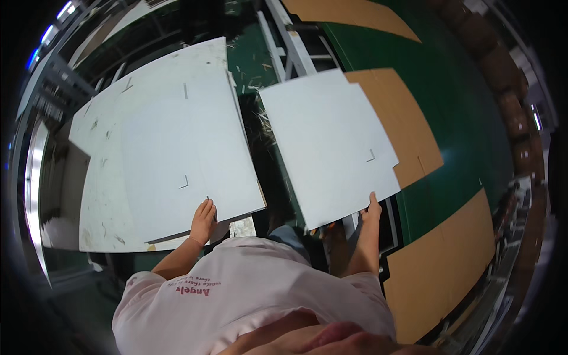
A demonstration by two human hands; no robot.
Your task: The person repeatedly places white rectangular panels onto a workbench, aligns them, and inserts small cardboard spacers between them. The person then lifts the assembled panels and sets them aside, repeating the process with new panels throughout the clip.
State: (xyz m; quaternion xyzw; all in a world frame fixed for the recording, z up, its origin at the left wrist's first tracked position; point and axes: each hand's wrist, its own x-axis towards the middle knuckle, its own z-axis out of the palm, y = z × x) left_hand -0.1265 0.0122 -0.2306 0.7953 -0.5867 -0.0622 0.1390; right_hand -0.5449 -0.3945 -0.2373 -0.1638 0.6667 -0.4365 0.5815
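My left hand (pixel 203 221) grips the near edge of a large white cardboard sheet (pixel 177 142) lying on a stack of similar sheets at the left. My right hand (pixel 373 210) holds the near corner of a second white sheet (pixel 331 142), which lies over brown cardboard sheets (pixel 402 124) at the right. Between the two sheets is a dark gap with a metal frame. My pink shirt fills the lower middle of the view.
A green floor (pixel 455 100) lies at the right, with brown cardboard panels (pixel 438 266) on it. A metal frame (pixel 290 41) runs away from me at top centre, with scraps around it. A row of brown stacks (pixel 503 77) lines the far right.
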